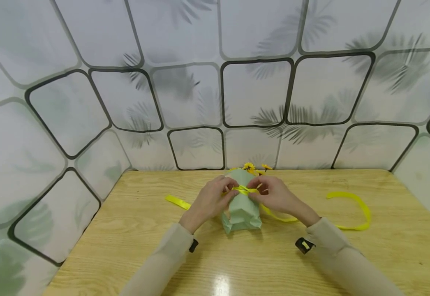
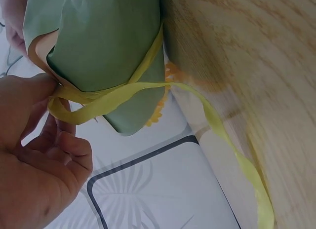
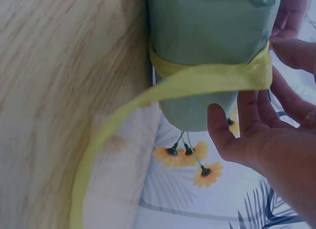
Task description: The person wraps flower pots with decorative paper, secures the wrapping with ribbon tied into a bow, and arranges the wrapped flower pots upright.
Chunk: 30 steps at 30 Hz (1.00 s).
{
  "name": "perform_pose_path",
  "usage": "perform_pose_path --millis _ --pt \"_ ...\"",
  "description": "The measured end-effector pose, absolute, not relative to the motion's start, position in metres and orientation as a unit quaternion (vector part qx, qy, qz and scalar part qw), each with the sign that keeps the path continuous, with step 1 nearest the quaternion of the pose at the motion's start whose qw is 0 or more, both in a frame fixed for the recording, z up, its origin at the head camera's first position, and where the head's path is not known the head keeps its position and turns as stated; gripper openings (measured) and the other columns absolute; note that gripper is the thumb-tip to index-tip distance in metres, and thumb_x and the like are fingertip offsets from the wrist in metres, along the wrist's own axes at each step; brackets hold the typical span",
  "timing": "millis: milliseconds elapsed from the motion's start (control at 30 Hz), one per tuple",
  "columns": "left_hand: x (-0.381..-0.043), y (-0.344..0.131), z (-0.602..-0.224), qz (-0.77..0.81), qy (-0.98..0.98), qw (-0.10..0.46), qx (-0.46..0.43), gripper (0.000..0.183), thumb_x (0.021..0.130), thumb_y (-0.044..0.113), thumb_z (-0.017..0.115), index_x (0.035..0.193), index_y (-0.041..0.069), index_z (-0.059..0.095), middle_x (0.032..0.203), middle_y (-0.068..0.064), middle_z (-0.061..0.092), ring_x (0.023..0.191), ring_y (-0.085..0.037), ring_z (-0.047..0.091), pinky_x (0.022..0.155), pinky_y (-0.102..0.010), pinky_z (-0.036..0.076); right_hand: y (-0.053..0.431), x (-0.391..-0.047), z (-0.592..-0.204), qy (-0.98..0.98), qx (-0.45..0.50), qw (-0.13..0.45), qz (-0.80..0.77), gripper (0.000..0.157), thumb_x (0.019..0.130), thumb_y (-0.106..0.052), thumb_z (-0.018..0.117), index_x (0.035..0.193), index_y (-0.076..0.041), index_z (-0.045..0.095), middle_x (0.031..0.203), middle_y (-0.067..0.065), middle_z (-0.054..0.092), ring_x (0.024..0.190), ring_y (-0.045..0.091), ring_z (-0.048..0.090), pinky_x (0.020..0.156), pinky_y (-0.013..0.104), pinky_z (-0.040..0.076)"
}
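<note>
A bundle in pale green wrapping paper (image 1: 242,209) lies on the table, with yellow flowers (image 1: 249,166) poking out of its far end. Yellow ribbon (image 3: 212,78) runs round the bundle and crosses on top. On the left of the crossing, my left hand (image 1: 212,199) pinches the ribbon between thumb and fingers; in the left wrist view the ribbon (image 2: 94,108) loops over the fingertips. My right hand (image 1: 274,195) pinches the ribbon on the other side, its lower fingers spread beside the paper in the right wrist view. A brown inner edge (image 2: 44,49) of the paper shows near the left thumb.
One ribbon tail (image 1: 178,202) lies to the left on the wooden table (image 1: 144,255). The longer tail (image 1: 364,211) curves out to the right, passing under the right forearm. A patterned white cloth wall (image 1: 255,94) stands right behind the table's far edge.
</note>
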<state>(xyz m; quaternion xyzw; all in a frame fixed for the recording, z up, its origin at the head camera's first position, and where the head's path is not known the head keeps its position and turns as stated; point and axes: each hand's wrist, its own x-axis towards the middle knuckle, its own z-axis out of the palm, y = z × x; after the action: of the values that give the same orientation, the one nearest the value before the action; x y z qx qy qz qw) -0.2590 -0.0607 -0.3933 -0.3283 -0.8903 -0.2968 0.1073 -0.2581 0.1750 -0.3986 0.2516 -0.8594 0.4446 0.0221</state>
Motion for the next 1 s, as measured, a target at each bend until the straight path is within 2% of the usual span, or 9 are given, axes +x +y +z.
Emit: perform_pose_path --millis 233,467,600,733,867,1000 --pt "-0.2580 -0.0612 -0.3929 -0.293 -0.886 0.116 -0.340 0.018 0.099 0.021 0.069 0.112 0.010 0.075 0.097 -0.003 0.066 0.073 -0.009 0.053 0.064 -0.020 0.045 0.1793 -0.2564 -0.3997 -0.878 0.284 0.039 0.383 0.025 0.090 -0.005 0.070 0.115 -0.007 0.073 0.109 0.009 0.070 0.089 0.016 0.065 0.081 0.039 0.058" --pt "-0.2578 -0.0602 -0.3941 -0.290 -0.882 0.129 -0.349 0.013 0.098 0.018 0.070 0.106 0.009 0.076 0.095 -0.003 0.065 0.076 -0.010 0.057 0.066 -0.020 0.047 0.1792 -0.2586 -0.4006 -0.883 0.284 0.044 0.372 0.031 0.085 -0.006 0.071 0.116 -0.008 0.074 0.100 0.004 0.068 0.080 0.009 0.057 0.070 0.025 0.050" --pt "-0.2581 -0.0591 -0.3953 -0.285 -0.882 0.132 -0.351 0.012 0.099 0.018 0.068 0.103 0.009 0.075 0.095 -0.004 0.064 0.077 -0.012 0.058 0.067 -0.022 0.049 0.1764 -0.2597 -0.4028 -0.876 0.285 0.069 0.384 0.021 0.089 -0.005 0.070 0.109 -0.008 0.076 0.089 0.002 0.062 0.074 0.008 0.051 0.066 0.024 0.046" --pt "-0.2592 -0.0580 -0.3968 -0.280 -0.885 0.127 -0.350 0.013 0.102 0.018 0.065 0.104 0.009 0.074 0.096 -0.005 0.062 0.077 -0.012 0.057 0.068 -0.023 0.050 0.1737 -0.2594 -0.4046 -0.868 0.281 0.090 0.399 0.015 0.092 -0.002 0.067 0.101 -0.007 0.077 0.088 0.003 0.059 0.073 0.008 0.049 0.066 0.023 0.046" --pt "-0.2618 -0.0574 -0.3979 -0.276 -0.888 0.115 -0.348 0.017 0.105 0.019 0.058 0.106 0.009 0.072 0.096 -0.005 0.061 0.077 -0.012 0.055 0.069 -0.024 0.050 0.1720 -0.2589 -0.4037 -0.869 0.264 0.069 0.412 0.013 0.096 -0.005 0.064 0.101 -0.007 0.075 0.091 0.005 0.063 0.074 0.011 0.051 0.067 0.024 0.047" --pt "-0.2653 -0.0572 -0.3984 -0.276 -0.894 0.094 -0.341 0.025 0.109 0.021 0.051 0.110 0.007 0.071 0.097 -0.007 0.061 0.078 -0.013 0.055 0.072 -0.026 0.051 0.1729 -0.2601 -0.4030 -0.861 0.239 0.034 0.448 0.015 0.099 -0.008 0.062 0.110 -0.004 0.071 0.100 0.009 0.070 0.081 0.012 0.060 0.070 0.025 0.052"
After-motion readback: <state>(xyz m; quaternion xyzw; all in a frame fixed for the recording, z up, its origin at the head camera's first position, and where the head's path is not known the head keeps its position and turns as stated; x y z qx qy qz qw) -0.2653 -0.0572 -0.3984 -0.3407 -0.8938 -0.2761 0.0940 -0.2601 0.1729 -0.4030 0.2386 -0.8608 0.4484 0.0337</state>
